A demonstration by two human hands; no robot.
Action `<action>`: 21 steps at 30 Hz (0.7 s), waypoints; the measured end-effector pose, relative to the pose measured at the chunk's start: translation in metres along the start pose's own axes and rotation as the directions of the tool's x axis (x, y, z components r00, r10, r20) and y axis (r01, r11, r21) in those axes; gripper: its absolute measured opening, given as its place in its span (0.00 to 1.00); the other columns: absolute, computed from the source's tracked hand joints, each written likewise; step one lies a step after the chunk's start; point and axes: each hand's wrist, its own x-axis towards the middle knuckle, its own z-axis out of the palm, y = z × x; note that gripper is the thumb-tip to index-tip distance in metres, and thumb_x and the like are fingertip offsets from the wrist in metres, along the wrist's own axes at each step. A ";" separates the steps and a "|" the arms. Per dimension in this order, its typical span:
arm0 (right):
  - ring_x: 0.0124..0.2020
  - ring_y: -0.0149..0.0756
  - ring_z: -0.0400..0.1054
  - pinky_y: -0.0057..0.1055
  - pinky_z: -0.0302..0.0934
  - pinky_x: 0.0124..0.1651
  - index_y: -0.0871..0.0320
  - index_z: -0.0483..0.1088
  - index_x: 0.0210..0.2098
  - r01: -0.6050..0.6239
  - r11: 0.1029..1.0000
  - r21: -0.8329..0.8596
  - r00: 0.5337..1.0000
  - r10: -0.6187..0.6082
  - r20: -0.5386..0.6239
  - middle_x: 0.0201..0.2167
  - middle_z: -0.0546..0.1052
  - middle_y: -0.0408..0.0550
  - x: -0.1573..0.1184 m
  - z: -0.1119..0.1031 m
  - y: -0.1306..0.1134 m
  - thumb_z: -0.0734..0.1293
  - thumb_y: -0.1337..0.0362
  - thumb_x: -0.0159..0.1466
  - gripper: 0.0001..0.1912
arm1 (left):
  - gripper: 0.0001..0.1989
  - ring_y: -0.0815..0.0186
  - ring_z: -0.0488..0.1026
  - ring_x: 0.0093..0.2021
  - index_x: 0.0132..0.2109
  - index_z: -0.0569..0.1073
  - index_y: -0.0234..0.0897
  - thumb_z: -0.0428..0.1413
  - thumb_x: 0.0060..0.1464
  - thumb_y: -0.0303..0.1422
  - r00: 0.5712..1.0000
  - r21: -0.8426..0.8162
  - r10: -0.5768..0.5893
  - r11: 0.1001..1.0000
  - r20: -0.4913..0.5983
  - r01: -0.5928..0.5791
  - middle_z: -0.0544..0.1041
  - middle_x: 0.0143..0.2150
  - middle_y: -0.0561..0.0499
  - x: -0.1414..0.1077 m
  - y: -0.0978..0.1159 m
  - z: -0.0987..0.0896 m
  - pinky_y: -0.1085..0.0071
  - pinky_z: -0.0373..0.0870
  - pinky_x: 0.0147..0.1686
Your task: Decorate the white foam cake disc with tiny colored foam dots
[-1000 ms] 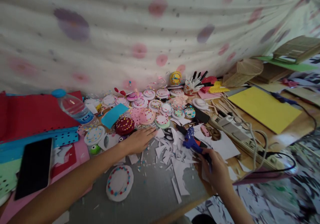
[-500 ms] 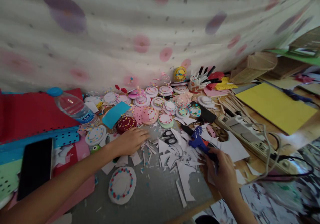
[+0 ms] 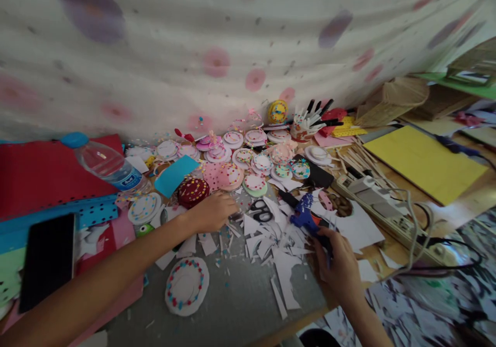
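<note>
My left hand (image 3: 213, 212) reaches over small paper scraps beside a dark red dotted ball shape (image 3: 193, 192); its fingers are bent together, and whatever they hold is too small to make out. My right hand (image 3: 336, 256) is wrapped round the handle of a blue glue gun (image 3: 306, 212), whose nozzle points up and left. Black scissors (image 3: 260, 210) lie between the hands. Nearer the front, a white paper disc (image 3: 187, 286) with a ring of red and blue dots rests on the grey board (image 3: 240, 305).
Small decorated paper hats (image 3: 254, 183) crowd the back. At left are a water bottle (image 3: 108, 165), a phone (image 3: 48, 261) and red sheets (image 3: 42, 181). White scraps (image 3: 284, 274), a power strip (image 3: 382, 212) and a yellow board (image 3: 426, 163) lie rightward.
My left hand has shifted slightly right and its fingers have drawn together. The view has moved a little. My right hand still holds the glue gun.
</note>
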 end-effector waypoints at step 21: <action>0.35 0.33 0.71 0.28 0.68 0.38 0.55 0.67 0.40 -0.063 0.792 0.608 0.913 -0.200 0.356 0.34 0.75 0.46 0.113 -0.028 -0.068 0.67 0.59 0.62 0.09 | 0.17 0.61 0.70 0.52 0.54 0.71 0.40 0.45 0.62 0.25 0.886 -0.275 -0.377 0.912 -0.271 0.304 0.72 0.51 0.45 -0.083 0.057 -0.051 0.66 0.68 0.51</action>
